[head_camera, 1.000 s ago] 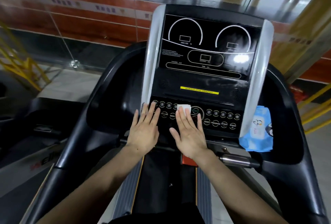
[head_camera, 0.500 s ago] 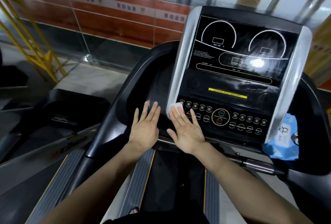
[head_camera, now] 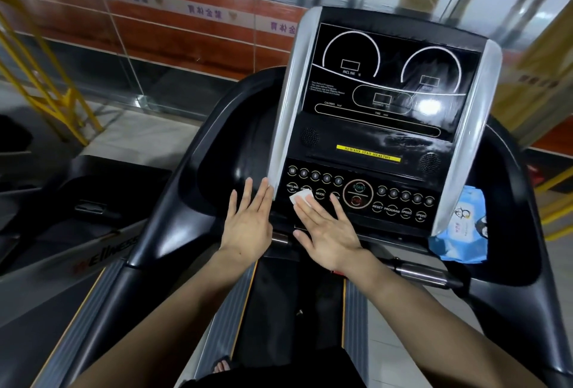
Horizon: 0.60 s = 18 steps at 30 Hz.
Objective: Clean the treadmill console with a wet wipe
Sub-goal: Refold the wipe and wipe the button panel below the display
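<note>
The treadmill console [head_camera: 384,127] is a black panel between two silver side strips, with wet streaks on its right half. Below it runs the button panel [head_camera: 400,201]. My right hand [head_camera: 325,232] lies flat with spread fingers and presses a small white wet wipe [head_camera: 300,198] onto the buttons at the panel's left end. Only the wipe's far edge shows past the fingertips. My left hand [head_camera: 248,223] is flat and holds nothing, its fingertips against the lower end of the left silver strip.
A blue pack of wet wipes [head_camera: 462,232] sits in the right side tray. Black handrail arms [head_camera: 192,170] curve around both sides. A metal bar [head_camera: 424,272] crosses below the console. A glass wall stands behind, yellow railings [head_camera: 46,83] at left.
My right hand slid the wipe left along the buttons to the silver strip, then slightly back right. My left hand moved off the buttons to the console's left edge. The view shifted left.
</note>
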Each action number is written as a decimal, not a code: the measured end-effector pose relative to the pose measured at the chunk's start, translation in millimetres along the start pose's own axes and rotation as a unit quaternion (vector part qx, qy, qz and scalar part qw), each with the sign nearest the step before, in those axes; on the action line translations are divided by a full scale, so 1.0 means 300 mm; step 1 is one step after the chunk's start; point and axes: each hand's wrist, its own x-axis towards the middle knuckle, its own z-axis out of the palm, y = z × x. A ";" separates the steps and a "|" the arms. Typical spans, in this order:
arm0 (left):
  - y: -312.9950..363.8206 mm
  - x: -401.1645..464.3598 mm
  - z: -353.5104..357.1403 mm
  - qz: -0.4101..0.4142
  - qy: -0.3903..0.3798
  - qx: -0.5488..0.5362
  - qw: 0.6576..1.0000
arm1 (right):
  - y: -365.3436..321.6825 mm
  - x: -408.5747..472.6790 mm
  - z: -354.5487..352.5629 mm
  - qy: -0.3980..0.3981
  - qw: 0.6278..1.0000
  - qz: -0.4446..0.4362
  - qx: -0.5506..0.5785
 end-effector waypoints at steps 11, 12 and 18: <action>0.201 0.008 0.028 0.024 0.001 0.015 1.000 | 0.170 -0.174 0.009 0.018 0.998 0.052 0.038; 0.220 0.012 0.032 0.028 0.003 0.016 0.999 | 0.187 -0.191 0.009 0.019 0.997 0.057 0.041; 0.359 0.039 0.045 0.052 -0.003 0.012 0.999 | 0.307 -0.309 0.052 0.040 0.995 0.086 0.041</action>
